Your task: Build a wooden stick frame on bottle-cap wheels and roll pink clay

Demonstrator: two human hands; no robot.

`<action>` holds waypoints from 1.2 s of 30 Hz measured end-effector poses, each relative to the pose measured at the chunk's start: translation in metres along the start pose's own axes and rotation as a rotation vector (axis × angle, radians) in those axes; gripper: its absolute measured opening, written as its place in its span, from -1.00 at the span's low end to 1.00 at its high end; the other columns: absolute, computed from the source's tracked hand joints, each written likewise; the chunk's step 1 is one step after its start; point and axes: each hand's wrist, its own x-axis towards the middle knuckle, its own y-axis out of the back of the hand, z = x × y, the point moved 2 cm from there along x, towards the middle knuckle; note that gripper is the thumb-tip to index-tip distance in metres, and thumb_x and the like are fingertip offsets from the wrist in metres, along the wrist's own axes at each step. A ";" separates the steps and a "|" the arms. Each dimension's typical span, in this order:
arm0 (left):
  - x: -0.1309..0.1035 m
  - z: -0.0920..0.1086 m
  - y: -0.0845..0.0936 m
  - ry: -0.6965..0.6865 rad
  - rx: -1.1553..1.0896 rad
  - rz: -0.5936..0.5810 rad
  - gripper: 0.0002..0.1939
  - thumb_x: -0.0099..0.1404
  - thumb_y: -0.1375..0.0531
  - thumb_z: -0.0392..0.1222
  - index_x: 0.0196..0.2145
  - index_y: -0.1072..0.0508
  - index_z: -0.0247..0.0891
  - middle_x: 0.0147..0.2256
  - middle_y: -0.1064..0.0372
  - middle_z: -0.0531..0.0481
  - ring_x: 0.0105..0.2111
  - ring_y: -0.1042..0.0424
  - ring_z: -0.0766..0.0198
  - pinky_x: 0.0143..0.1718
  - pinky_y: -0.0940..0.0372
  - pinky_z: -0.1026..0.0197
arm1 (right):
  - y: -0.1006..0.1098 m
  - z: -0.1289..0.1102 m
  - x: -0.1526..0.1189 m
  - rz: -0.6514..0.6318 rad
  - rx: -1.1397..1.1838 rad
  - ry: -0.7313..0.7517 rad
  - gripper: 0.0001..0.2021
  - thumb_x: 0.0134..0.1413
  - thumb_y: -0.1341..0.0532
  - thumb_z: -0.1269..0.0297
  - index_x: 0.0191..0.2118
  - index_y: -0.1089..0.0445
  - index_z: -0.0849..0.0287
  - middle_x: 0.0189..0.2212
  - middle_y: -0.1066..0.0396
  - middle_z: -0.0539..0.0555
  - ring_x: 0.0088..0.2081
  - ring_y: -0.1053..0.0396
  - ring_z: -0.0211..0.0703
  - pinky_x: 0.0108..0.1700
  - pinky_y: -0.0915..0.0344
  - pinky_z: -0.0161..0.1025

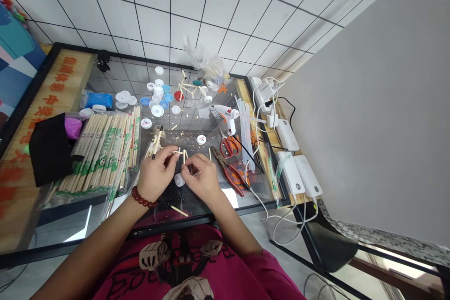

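Above the glass tabletop point(168, 218) my two hands hold short cut pieces of wooden chopstick that meet at an angle point(184, 153). My left hand point(158, 171), with a beaded bracelet at the wrist, pinches a thin piece between thumb and fingertips. The fingers of my right hand point(202, 176) are closed on an upright piece. Just below them lies a small whitish translucent cap point(179, 180). A black-tipped stick or pen point(158, 140) stands slanted behind my left hand. One loose chopstick piece point(179, 211) rests near the front edge.
Packed chopsticks point(101, 150) and a black cloth-like item point(51, 150) lie left. Bottle caps point(157, 110) and a small stick frame point(190, 86) are behind. Right are red-handled pliers point(230, 173), red scissors point(229, 146), a glue gun point(227, 117), glue sticks point(245, 131), cables and white power adapters point(290, 171).
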 end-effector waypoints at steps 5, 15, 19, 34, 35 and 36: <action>-0.001 -0.001 -0.002 0.001 -0.004 -0.004 -0.72 0.39 -0.21 -0.07 -0.05 -0.61 -0.19 -0.35 -0.67 -0.02 -0.45 -0.61 0.20 -0.35 -0.42 0.21 | 0.002 0.000 0.001 0.006 0.000 -0.032 -0.91 0.10 -0.26 0.33 -0.42 -0.46 0.10 -0.50 -0.35 -0.04 -0.49 -0.30 -0.25 -0.38 -0.26 -0.29; -0.002 0.001 -0.005 -0.027 0.026 -0.011 -0.70 0.40 -0.21 -0.13 0.02 -0.59 -0.18 -0.38 -0.65 0.02 -0.43 -0.60 0.21 -0.31 -0.43 0.22 | 0.009 0.004 0.001 0.014 -0.001 -0.055 -0.91 0.11 -0.28 0.33 -0.41 -0.48 0.10 -0.48 -0.41 -0.03 -0.50 -0.32 -0.27 -0.40 -0.27 -0.30; -0.011 0.013 0.004 -0.108 0.040 0.001 -0.73 0.43 -0.20 -0.15 0.01 -0.60 -0.20 -0.32 -0.67 -0.02 -0.40 -0.62 0.20 -0.30 -0.44 0.22 | 0.019 0.004 -0.004 0.037 -0.061 -0.025 -0.90 0.14 -0.27 0.35 -0.40 -0.47 0.08 -0.45 -0.46 -0.01 -0.46 -0.38 -0.23 -0.35 -0.28 -0.26; -0.030 0.023 0.001 0.128 -0.383 -0.164 -0.89 0.32 -0.29 -0.15 -0.30 -0.63 -0.18 -0.33 -0.62 0.02 -0.35 -0.57 0.29 -0.28 -0.45 0.28 | 0.024 -0.013 -0.031 -0.027 -0.123 0.190 -0.86 0.15 -0.28 0.40 -0.42 -0.38 0.08 -0.37 -0.56 -0.01 -0.27 -0.54 -0.19 -0.17 -0.23 -0.20; -0.030 0.022 0.001 0.148 -0.394 -0.167 -0.88 0.31 -0.29 -0.13 -0.30 -0.64 -0.18 -0.33 -0.62 0.01 -0.35 -0.57 0.28 -0.28 -0.45 0.28 | 0.025 -0.013 -0.031 -0.037 -0.116 0.192 -0.86 0.14 -0.28 0.41 -0.42 -0.38 0.09 -0.36 -0.56 -0.01 -0.27 -0.55 -0.19 -0.17 -0.23 -0.20; -0.030 0.021 0.000 0.165 -0.406 -0.173 -0.87 0.30 -0.29 -0.12 -0.30 -0.64 -0.18 -0.33 -0.62 0.01 -0.35 -0.57 0.28 -0.28 -0.45 0.27 | 0.025 -0.013 -0.031 -0.047 -0.106 0.190 -0.86 0.14 -0.28 0.42 -0.41 -0.39 0.09 -0.36 -0.57 -0.02 -0.27 -0.55 -0.20 -0.16 -0.24 -0.21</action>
